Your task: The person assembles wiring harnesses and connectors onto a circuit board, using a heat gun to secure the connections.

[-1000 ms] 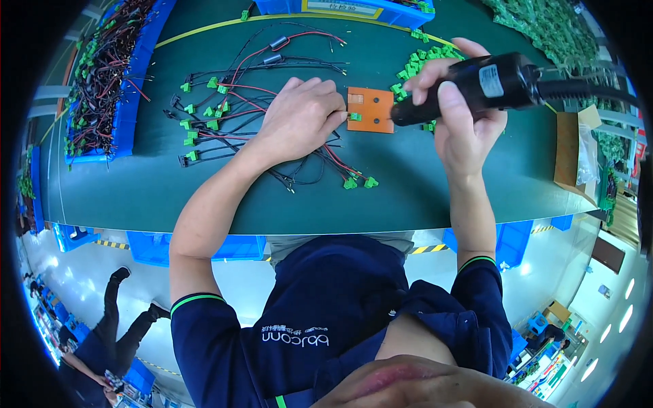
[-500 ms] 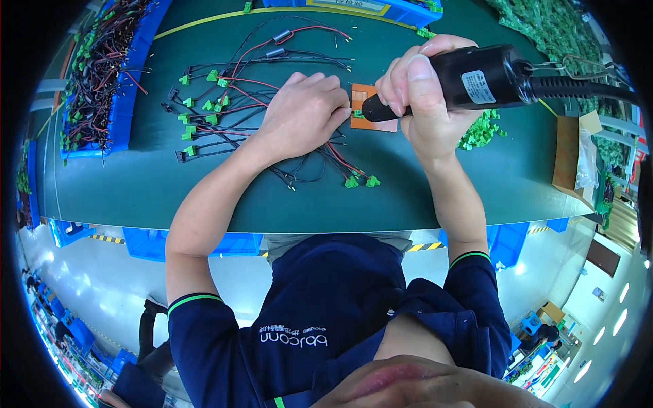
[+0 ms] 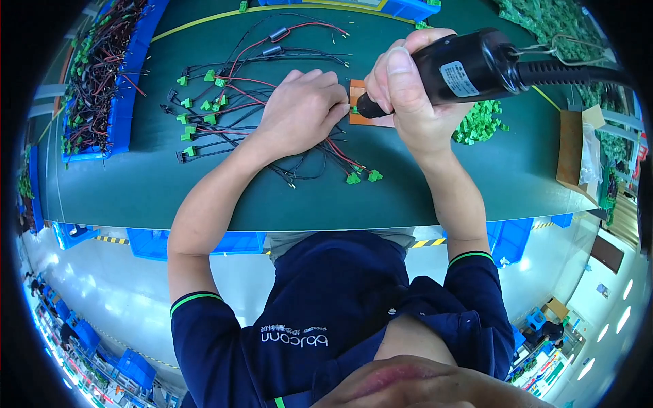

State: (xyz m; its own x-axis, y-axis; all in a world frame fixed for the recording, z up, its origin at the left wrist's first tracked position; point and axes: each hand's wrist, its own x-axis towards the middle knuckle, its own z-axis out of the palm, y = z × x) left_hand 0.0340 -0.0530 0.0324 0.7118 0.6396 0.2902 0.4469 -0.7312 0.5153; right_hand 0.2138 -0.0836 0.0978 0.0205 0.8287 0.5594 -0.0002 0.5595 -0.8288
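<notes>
My right hand (image 3: 415,98) is wrapped round a black corded electric screwdriver (image 3: 445,73). The tool slants down to the left, its nose just over a small orange block (image 3: 364,120). A bit of a green terminal connector (image 3: 354,109) shows at that block, beside the nose; the tool's bit is hidden. At the block's left edge is my left hand (image 3: 303,112), closed, with thumb and forefinger pinched; what lies between them is hidden. Under and around this hand spread red and black wire leads (image 3: 238,109), several ending in green connectors (image 3: 211,119).
Right of the screwdriver lies a heap of green connectors (image 3: 479,122). A blue bin (image 3: 126,102) of wired leads stands at the left, another blue bin (image 3: 401,8) at the back. An open cardboard box (image 3: 571,149) sits at the right edge. The tool's cord (image 3: 564,73) runs off right.
The screwdriver and my right hand have moved slightly left, with the nose closer to my left fingertips. My left hand stays nearly in place.
</notes>
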